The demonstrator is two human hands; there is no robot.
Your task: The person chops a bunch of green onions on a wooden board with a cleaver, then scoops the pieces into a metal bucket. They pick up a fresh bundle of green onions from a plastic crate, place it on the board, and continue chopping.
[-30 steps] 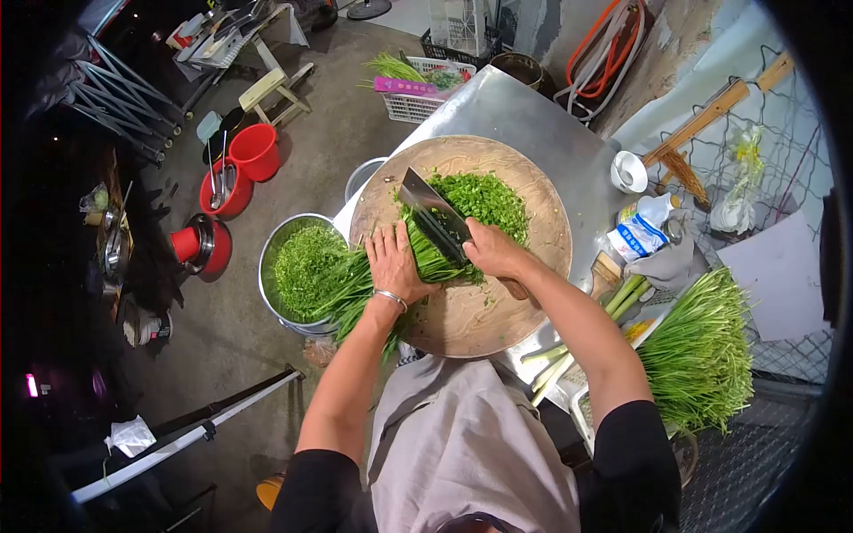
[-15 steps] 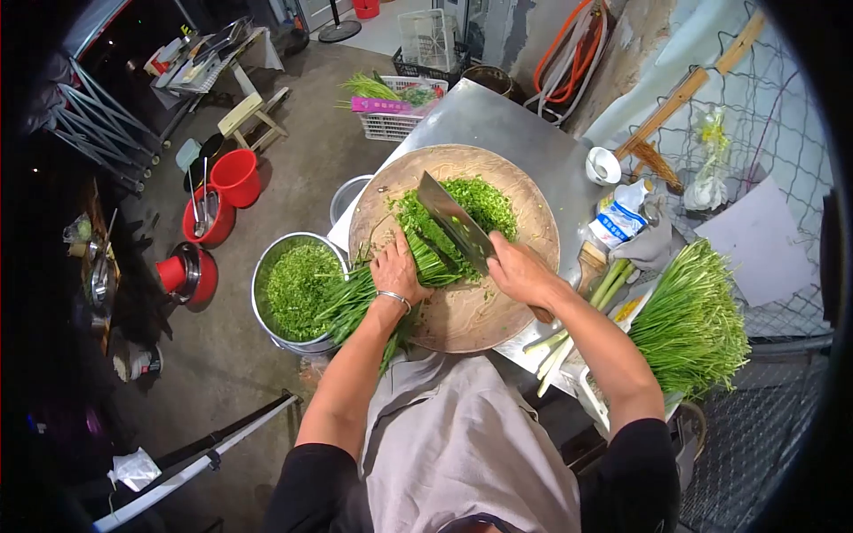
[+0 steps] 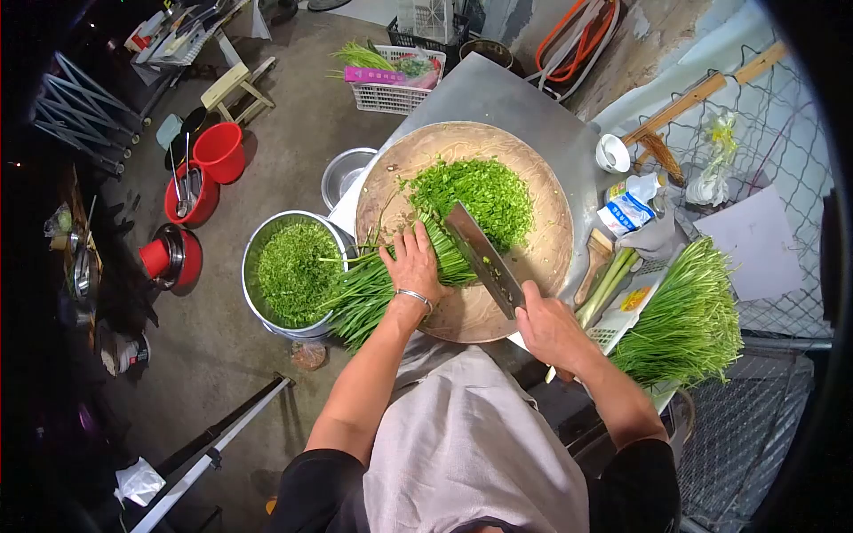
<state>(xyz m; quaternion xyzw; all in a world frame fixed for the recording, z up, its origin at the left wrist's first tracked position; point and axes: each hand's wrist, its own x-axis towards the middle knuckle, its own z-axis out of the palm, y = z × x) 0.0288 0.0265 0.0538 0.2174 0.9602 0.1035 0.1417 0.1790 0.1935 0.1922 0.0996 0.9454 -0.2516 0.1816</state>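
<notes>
My left hand [image 3: 415, 265], with a silver bangle at the wrist, presses down on a bundle of garlic chives [image 3: 360, 298] and holds it against the round wooden chopping board [image 3: 555, 218]. The long leaves trail left over the board's edge toward the metal bucket. In my right hand [image 3: 553, 327] is a cleaver [image 3: 484, 260], its broad blade beside the cut ends of the bundle, bits of green stuck to it. Beyond the blade lies a pile of chopped chives [image 3: 484, 195]. The cleaver's handle is mostly covered by my fingers.
Left of the board stands a metal bucket [image 3: 250, 282] filled with chopped greens, near a metal basin [image 3: 345, 176]. Uncut chives [image 3: 684, 320] fill a white basket at right, beside thick stalks [image 3: 609, 289] and a brush [image 3: 593, 262]. Red buckets [image 3: 219, 151] stand on the floor.
The cleaver has moved right, off the chopped pile to the cut ends of the bundle. My left hand still holds the chives. The camera view has shifted slightly.
</notes>
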